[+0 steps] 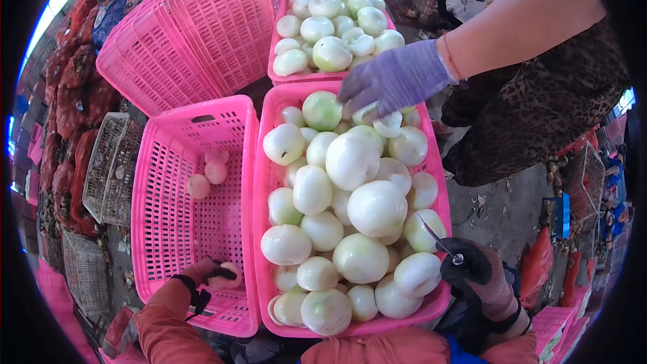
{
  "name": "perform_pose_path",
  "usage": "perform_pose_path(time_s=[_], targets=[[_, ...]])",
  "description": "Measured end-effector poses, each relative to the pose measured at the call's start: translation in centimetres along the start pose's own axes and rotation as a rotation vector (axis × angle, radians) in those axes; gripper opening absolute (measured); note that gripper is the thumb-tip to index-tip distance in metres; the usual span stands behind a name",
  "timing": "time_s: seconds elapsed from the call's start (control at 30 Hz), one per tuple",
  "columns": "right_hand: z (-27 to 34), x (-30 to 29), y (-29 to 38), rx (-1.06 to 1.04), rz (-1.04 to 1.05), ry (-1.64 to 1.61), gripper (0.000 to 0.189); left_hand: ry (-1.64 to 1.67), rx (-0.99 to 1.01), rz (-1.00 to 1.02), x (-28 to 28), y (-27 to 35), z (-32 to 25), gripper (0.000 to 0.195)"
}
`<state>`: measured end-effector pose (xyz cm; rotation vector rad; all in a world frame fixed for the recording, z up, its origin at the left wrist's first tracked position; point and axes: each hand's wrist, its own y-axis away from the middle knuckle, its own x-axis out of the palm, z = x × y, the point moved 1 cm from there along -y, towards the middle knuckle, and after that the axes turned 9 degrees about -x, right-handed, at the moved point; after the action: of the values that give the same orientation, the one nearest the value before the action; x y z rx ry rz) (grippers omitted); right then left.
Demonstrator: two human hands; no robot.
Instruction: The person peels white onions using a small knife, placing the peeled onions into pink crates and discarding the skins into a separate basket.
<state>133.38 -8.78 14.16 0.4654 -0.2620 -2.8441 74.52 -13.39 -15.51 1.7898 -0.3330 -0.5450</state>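
My left hand point(204, 269), in a glove, reaches down into the near end of the left pink plastic crate point(247, 212). Its fingers are around a peeled onion point(231, 276), tinted pink by the crate. Three more onions point(216, 172) lie toward the far end of that crate. At the right side of the full pink crate point(257, 242), my gloved right hand point(472, 268) grips a small knife point(433, 232). The blade points up and left, over a peeled onion point(424, 231); whether they touch is unclear. Peeled white onions point(376, 208) heap the full crate.
Another person's purple-gloved hand point(397, 81) reaches over the full crate's far end. Beyond stands a second crate of peeled onions point(331, 53). Stacked pink crates point(202, 30) lean at back left. Red mesh sacks point(71, 91) and dirty white crates point(113, 169) line the left.
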Motion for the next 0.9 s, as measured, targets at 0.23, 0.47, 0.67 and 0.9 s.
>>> perform_pose_path(time_s=[0.23, 0.47, 0.67, 0.9], targets=[[0.0, 0.2, 0.3, -0.078, -0.014, 0.068, 0.042, 0.674, 0.550, -0.052, -4.6, 9.9, -9.5, 0.053], [-0.5, 1.0, 0.9, -0.222, 0.053, 0.078, 0.045, 0.311, 1.223, -0.275, -4.9, 22.3, -27.0, 0.074], [1.2, 0.4, 1.4, -0.388, 0.162, 0.195, 0.050, 0.316, 1.299, -0.419, -0.9, 17.7, -40.0, 0.039], [1.0, -0.8, 2.0, -0.304, 0.147, 0.183, 0.048, 0.585, 1.078, 0.132, -0.7, 14.9, -41.5, 0.036]])
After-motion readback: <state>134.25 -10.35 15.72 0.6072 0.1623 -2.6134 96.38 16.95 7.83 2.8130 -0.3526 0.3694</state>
